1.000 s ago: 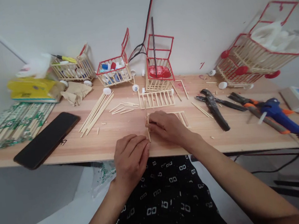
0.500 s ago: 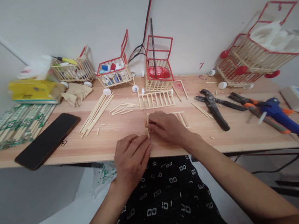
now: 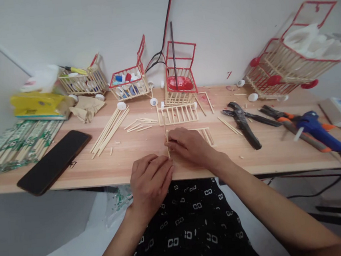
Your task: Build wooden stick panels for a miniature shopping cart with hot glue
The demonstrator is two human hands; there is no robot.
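Observation:
My right hand (image 3: pixel 191 144) is closed, its fingertips pinching a thin wooden stick (image 3: pixel 164 124) that points away from me. The fingers of my left hand (image 3: pixel 151 178) are bent together at the near end of the same stick, close to the table's front edge. Partly under my right hand lies a small rectangular stick frame (image 3: pixel 210 137); its left part is hidden by the hand. Just beyond it rests a ladder-like stick rack (image 3: pixel 179 114). To the left are several short cut sticks (image 3: pixel 142 124) and a bundle of longer sticks (image 3: pixel 110 130).
Small stick-built carts (image 3: pixel 180 74) line the wall, with a larger cart (image 3: pixel 291 64) at right. Black cutters (image 3: pixel 242 125), pliers (image 3: pixel 273 112) and a blue glue gun (image 3: pixel 321 129) with a cord lie right. A phone (image 3: pixel 55 162) and wrapped chopsticks (image 3: pixel 21 144) lie left.
Both hands stay almost in place on the stick. The whole view has shifted very slightly; nothing has been let go or picked up.

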